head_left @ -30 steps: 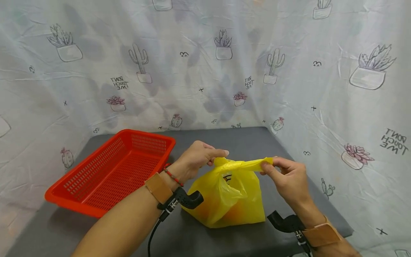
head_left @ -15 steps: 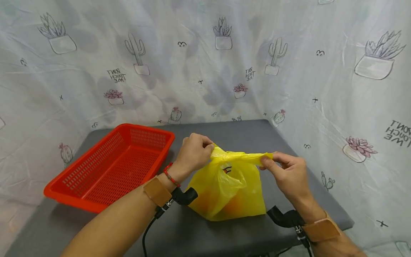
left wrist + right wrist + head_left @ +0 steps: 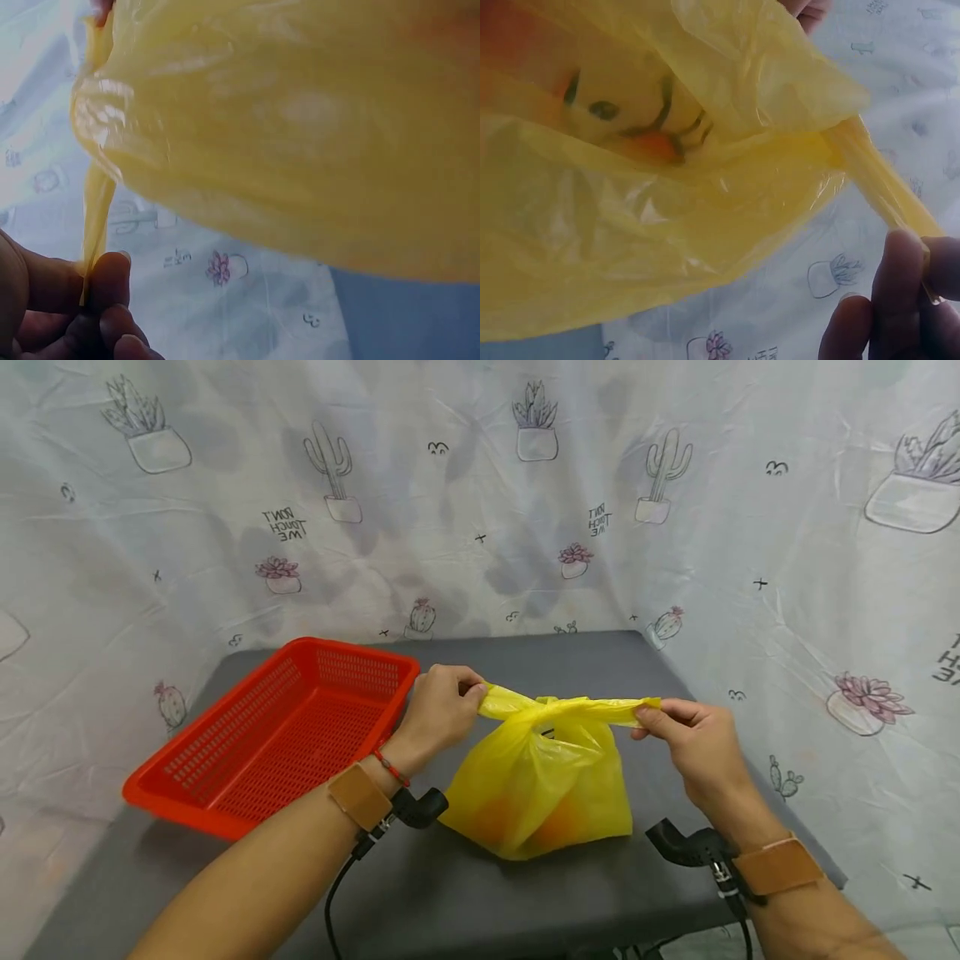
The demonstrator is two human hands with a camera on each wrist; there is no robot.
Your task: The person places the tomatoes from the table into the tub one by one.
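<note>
A yellow plastic bag (image 3: 540, 777) stands on the grey table, its two handles crossed and twisted together at the top. My left hand (image 3: 442, 706) pinches the left handle between thumb and forefinger. On the other side my right hand (image 3: 701, 743) pinches the right handle, so both are drawn out sideways. Orange shapes show through the lower part of the bag. In the right wrist view a printed face with black lines (image 3: 641, 124) appears through the thin plastic. The left wrist view has the fingers (image 3: 109, 281) close on the end of the handle.
A red perforated plastic basket (image 3: 277, 735) lies on the left of the grey table (image 3: 465, 893), close to my left forearm. A white curtain (image 3: 450, 493) with cactus drawings surrounds the table. Black cables trail from both wrist cameras.
My left hand has come to grip the left handle, which it was reaching around a second ago. The two handles are now pulled further apart and the twist between them looks tighter.
</note>
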